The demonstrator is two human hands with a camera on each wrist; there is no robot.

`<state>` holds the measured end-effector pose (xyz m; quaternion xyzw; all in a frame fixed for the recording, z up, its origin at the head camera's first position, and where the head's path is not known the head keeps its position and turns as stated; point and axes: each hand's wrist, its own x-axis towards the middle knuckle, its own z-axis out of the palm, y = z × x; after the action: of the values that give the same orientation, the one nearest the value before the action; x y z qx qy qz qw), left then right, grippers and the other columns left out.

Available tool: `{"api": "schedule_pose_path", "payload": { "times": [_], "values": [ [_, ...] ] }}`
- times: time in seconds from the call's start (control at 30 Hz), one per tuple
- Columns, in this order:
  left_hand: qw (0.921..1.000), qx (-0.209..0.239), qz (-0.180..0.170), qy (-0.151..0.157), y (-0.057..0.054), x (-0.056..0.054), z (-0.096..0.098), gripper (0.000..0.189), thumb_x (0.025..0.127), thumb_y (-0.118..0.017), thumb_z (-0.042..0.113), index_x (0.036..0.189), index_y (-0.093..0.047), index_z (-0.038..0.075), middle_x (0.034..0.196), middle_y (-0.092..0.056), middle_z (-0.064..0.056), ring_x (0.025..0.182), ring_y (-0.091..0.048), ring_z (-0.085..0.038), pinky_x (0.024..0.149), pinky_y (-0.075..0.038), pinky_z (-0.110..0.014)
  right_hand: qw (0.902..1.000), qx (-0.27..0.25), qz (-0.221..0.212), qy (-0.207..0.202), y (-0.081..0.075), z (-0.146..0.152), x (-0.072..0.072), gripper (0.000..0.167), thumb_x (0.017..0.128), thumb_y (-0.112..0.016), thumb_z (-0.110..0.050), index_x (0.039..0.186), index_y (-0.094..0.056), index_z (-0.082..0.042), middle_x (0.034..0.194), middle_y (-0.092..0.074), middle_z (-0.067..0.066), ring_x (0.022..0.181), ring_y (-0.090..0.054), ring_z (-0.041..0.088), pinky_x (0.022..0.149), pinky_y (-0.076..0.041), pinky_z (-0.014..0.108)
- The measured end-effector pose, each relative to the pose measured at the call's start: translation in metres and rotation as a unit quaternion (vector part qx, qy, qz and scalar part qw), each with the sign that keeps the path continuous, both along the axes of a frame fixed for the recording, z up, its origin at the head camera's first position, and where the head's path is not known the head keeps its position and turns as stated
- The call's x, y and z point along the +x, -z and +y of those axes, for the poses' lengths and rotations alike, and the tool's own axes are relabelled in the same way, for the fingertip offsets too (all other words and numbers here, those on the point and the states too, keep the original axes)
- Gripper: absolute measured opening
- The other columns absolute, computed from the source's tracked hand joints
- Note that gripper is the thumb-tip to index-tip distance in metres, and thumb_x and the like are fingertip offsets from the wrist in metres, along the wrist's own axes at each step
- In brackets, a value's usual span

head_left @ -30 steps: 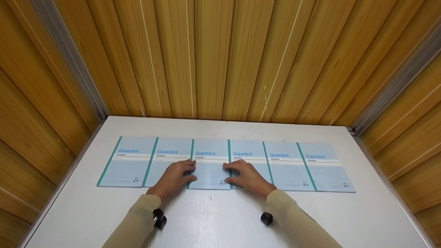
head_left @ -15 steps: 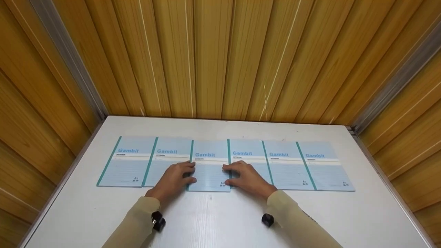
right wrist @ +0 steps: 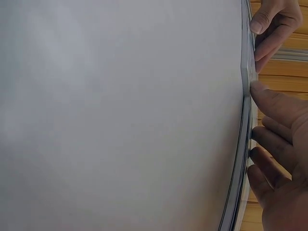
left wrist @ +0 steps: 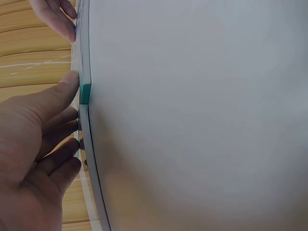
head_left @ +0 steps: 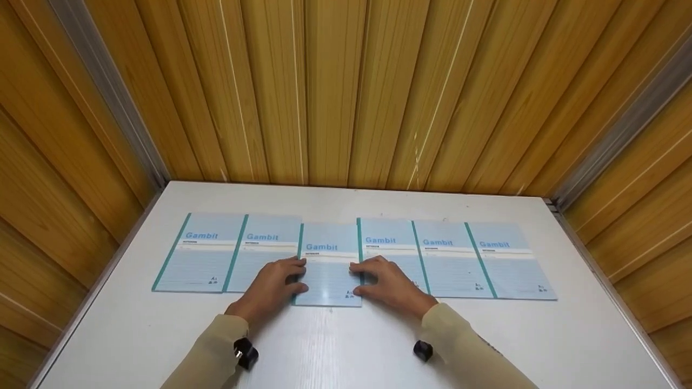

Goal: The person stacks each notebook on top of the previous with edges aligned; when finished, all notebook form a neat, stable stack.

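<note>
Six-like light blue notebooks with green spines lie side by side on the white table, each printed "Gambit". The third from the left, the middle notebook [head_left: 327, 275], sits nearer the person than its neighbours. My left hand [head_left: 274, 285] has thumb and fingertips at its left edge, thumb apart from the fingers. At its right edge, the fingertips and thumb of my right hand [head_left: 389, 283] touch the cover the same way. Both wrist views show the notebook's thin near edge [left wrist: 85, 57] jutting past the row, with the left thumb [left wrist: 62, 94] and right thumb [right wrist: 274, 101] at its corners.
Two notebooks [head_left: 211, 254] lie to the left, the second partly under my left hand. Several more [head_left: 503, 262] lie to the right. Behind the white table [head_left: 335, 351] stands a wood-patterned wall [head_left: 330, 97], with metal corner posts [head_left: 116, 97].
The middle notebook has slid toward the person, out of line with the row. Both hands have moved slightly the same way with it. The other notebooks have stayed put.
</note>
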<state>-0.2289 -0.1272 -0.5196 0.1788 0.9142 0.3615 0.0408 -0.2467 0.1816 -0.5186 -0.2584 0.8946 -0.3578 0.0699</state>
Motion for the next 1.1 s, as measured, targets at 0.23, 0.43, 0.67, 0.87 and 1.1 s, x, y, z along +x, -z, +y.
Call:
{"api": "schedule_pose_path", "payload": {
  "times": [0.23, 0.43, 0.67, 0.87, 1.1],
  "values": [
    [0.9997, 0.016, 0.015, 0.01, 0.002, 0.002, -0.002, 0.043, 0.093, -0.084, 0.016, 0.132, -0.074, 0.002, 0.149, -0.062, -0.01, 0.146, -0.049, -0.034, 0.119, -0.04, -0.053, 0.9998, -0.002, 0.013, -0.012, 0.001, 0.001, 0.003, 0.051, 0.092, -0.087, -0.022, 0.139, -0.071, -0.01, 0.135, -0.069, 0.003, 0.127, -0.059, 0.024, 0.11, -0.049, 0.047],
    [0.9993, 0.021, 0.027, 0.016, 0.003, 0.005, -0.002, 0.041, 0.092, -0.084, 0.013, 0.129, -0.075, 0.0, 0.146, -0.063, -0.014, 0.143, -0.052, -0.037, 0.117, -0.041, -0.054, 0.9997, 0.0, 0.017, -0.016, 0.002, 0.002, 0.006, 0.051, 0.092, -0.087, -0.024, 0.139, -0.072, -0.011, 0.134, -0.07, 0.003, 0.125, -0.059, 0.024, 0.109, -0.049, 0.047],
    [0.9993, 0.018, 0.028, 0.018, 0.003, 0.01, -0.002, 0.041, 0.092, -0.084, 0.013, 0.129, -0.075, -0.001, 0.146, -0.064, -0.015, 0.142, -0.052, -0.037, 0.117, -0.042, -0.054, 0.9999, -0.005, -0.001, -0.009, 0.002, 0.003, 0.011, 0.052, 0.091, -0.087, -0.023, 0.14, -0.071, -0.013, 0.135, -0.068, 0.001, 0.127, -0.059, 0.023, 0.111, -0.048, 0.047],
    [0.9997, 0.012, 0.019, 0.012, 0.003, 0.015, -0.002, 0.043, 0.092, -0.085, 0.014, 0.131, -0.074, 0.0, 0.147, -0.063, -0.012, 0.144, -0.051, -0.036, 0.118, -0.04, -0.054, 1.0, 0.003, -0.001, -0.007, 0.001, 0.003, 0.015, 0.051, 0.09, -0.087, -0.023, 0.138, -0.072, -0.014, 0.135, -0.069, -0.001, 0.126, -0.059, 0.021, 0.111, -0.049, 0.045],
    [0.9999, 0.007, 0.009, 0.003, 0.002, 0.02, -0.001, 0.045, 0.091, -0.086, 0.015, 0.132, -0.074, 0.001, 0.147, -0.063, -0.01, 0.145, -0.05, -0.036, 0.119, -0.039, -0.055, 0.9999, 0.003, -0.009, -0.013, 0.001, 0.004, 0.019, 0.051, 0.092, -0.086, -0.024, 0.14, -0.071, -0.014, 0.137, -0.068, -0.003, 0.128, -0.058, 0.02, 0.112, -0.047, 0.045]
  ]
}}
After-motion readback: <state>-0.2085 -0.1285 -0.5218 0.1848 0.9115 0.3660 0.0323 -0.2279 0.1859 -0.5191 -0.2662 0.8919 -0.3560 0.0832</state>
